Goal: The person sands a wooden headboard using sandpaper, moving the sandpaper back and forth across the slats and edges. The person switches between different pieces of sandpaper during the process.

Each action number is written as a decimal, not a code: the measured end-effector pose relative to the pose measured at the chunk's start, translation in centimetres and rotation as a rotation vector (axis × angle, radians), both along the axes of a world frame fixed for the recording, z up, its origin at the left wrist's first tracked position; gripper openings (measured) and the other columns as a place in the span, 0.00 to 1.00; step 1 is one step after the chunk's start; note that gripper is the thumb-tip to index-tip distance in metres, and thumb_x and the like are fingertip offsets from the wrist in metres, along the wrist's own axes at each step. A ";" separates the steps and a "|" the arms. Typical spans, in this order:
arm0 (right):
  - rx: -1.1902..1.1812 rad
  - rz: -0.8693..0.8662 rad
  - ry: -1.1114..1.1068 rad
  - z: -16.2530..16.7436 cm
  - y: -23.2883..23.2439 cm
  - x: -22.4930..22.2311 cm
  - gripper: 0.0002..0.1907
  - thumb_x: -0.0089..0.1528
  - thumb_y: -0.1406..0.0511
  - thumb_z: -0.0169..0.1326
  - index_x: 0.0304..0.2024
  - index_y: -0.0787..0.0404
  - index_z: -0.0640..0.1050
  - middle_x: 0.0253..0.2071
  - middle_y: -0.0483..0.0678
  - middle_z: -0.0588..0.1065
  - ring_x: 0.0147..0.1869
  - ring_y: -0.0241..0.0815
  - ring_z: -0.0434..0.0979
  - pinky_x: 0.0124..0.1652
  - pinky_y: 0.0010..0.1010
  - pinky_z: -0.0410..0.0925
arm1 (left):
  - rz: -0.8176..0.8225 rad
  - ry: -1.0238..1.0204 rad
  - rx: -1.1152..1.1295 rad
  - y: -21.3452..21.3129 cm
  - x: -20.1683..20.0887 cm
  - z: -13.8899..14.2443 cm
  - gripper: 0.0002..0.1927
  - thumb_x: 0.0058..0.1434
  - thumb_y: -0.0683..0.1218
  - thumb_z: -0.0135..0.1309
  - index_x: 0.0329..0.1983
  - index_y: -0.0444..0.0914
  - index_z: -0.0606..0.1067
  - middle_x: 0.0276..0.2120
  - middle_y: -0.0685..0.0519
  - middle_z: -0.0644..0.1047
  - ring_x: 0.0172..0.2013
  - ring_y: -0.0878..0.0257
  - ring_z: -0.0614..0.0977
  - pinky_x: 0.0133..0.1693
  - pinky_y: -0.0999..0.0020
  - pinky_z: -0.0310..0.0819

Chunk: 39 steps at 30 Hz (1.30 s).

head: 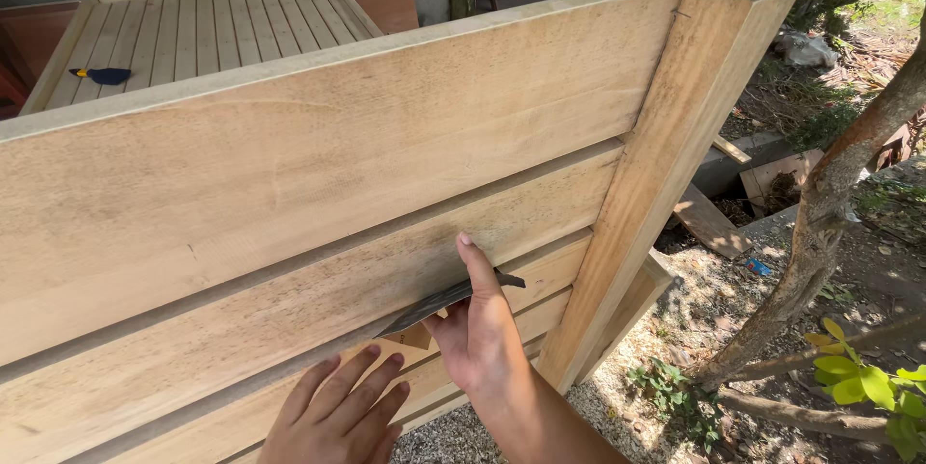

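**Sandpaper pressed into a panel seam**

From the head camera, a slatted wooden panel (289,165) is standing on edge, filling most of the frame, with a thick corner post (666,155) closing off its right end. Beyond that post the ground is opening out to gravel, a tree trunk (820,223) and scrap boards, so room is lying free to the right and below. The right hand (477,334) is pinching a dark folded sheet of sandpaper (449,302) between thumb and fingers, its index finger stretching up along the board and pushing the sheet's edge into the groove between two slats (just left of the post). The left hand (338,416) is lying flat with fingers spread on a lower slat, holding nothing. Behind the panel's top edge, a slatted tabletop (203,30) is carrying a small blue object (101,75).
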State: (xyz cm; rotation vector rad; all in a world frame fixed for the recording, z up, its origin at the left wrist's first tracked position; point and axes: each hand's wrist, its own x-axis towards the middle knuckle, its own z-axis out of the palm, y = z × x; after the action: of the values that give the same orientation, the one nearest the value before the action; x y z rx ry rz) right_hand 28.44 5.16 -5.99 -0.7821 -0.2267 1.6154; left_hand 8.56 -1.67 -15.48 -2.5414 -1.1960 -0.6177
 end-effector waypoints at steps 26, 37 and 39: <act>0.066 0.216 0.137 -7.1 1.6 7.2 0.18 0.66 0.68 0.44 0.58 0.66 0.71 0.55 0.54 0.76 0.56 0.48 0.77 0.57 0.43 0.70 | -0.093 -2.588 -0.914 2.8 13.5 5.4 0.18 0.63 0.42 0.47 0.56 0.34 0.71 0.49 0.48 0.79 0.51 0.58 0.78 0.56 0.61 0.70; 0.005 0.224 0.287 -6.7 4.5 5.1 0.17 0.67 0.69 0.39 0.56 0.73 0.66 0.55 0.63 0.71 0.59 0.57 0.73 0.63 0.49 0.66 | -0.020 -2.657 -0.918 7.9 16.0 0.5 0.08 0.62 0.36 0.50 0.44 0.29 0.73 0.43 0.45 0.78 0.46 0.56 0.79 0.53 0.62 0.71; 0.066 0.185 0.225 -6.9 5.5 8.3 0.18 0.66 0.69 0.38 0.56 0.73 0.67 0.54 0.62 0.71 0.58 0.56 0.73 0.62 0.50 0.65 | -0.086 -2.538 -1.027 9.3 18.8 0.0 0.09 0.59 0.35 0.48 0.42 0.29 0.74 0.42 0.44 0.79 0.45 0.54 0.79 0.51 0.60 0.72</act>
State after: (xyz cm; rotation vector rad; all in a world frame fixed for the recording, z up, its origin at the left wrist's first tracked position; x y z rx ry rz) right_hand 36.70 10.70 -12.84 -0.5350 -0.1941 1.8457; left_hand 27.32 7.60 -15.49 0.0972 0.5712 1.5520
